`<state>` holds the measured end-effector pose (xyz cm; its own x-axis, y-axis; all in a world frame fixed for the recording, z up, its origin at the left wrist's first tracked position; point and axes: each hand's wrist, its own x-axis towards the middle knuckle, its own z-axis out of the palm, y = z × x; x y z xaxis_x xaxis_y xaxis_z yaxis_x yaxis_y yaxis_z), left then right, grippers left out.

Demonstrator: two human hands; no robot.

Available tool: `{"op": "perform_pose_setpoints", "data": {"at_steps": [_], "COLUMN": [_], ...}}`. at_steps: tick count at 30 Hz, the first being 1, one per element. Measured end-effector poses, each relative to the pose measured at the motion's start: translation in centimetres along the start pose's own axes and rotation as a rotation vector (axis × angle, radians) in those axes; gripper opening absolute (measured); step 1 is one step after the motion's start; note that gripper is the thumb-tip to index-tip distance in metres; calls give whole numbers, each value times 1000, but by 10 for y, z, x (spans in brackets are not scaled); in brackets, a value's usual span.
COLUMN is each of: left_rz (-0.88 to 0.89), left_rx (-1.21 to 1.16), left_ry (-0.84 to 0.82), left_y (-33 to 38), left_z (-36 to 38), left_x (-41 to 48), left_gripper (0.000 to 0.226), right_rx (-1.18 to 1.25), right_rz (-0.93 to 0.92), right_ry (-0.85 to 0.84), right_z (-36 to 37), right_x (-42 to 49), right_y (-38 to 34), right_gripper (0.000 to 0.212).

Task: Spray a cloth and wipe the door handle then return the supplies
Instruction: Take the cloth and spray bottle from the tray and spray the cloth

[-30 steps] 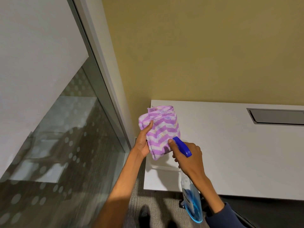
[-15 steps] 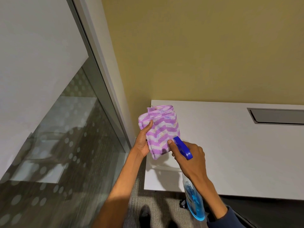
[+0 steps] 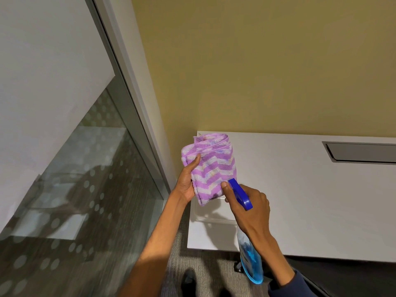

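Purple cloth [image 3: 211, 168] faces blue spray bottle [image 3: 246, 232].

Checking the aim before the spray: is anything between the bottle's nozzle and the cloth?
Nothing visible. The spray bottle in the right hand points its blue nozzle straight at the striped cloth, held up by the left hand.

Soft even indoor light, faint shadows on the white table [image 3: 300, 189], wide-angle bending at edges, slight blur.
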<state>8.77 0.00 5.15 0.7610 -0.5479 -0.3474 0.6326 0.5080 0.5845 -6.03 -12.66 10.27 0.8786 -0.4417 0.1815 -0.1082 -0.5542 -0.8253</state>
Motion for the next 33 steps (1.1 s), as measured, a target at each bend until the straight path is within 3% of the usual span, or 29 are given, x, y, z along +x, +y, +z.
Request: {"op": "perform_pose_setpoints", "data": {"at_steps": [5, 13, 19, 24, 29, 33], "left_rz": [-17, -5, -4, -2, 3, 6], "left_rx": [23, 12, 12, 55, 50, 47], "left_ry": [23, 14, 8, 19, 2, -3], "left_y": [1, 3, 3, 4, 3, 1], "left_z": [3, 7, 9, 8, 8, 5], "left_x": [0, 1, 0, 2, 1, 2], "left_gripper": [40, 30, 26, 46, 35, 41], "right_rx": [-7, -34, -107, -136, -164, -147], "right_rz": [9, -35, 9, 39, 1, 6], "right_ry": [110, 120, 129, 95, 94, 120], "right_z": [1, 0, 3, 7, 2, 1], "right_x": [-1, 0, -1, -7, -5, -4], "right_y": [1, 0, 4, 7, 0, 2], "right_gripper": [77, 47, 65, 65, 55, 65]}}
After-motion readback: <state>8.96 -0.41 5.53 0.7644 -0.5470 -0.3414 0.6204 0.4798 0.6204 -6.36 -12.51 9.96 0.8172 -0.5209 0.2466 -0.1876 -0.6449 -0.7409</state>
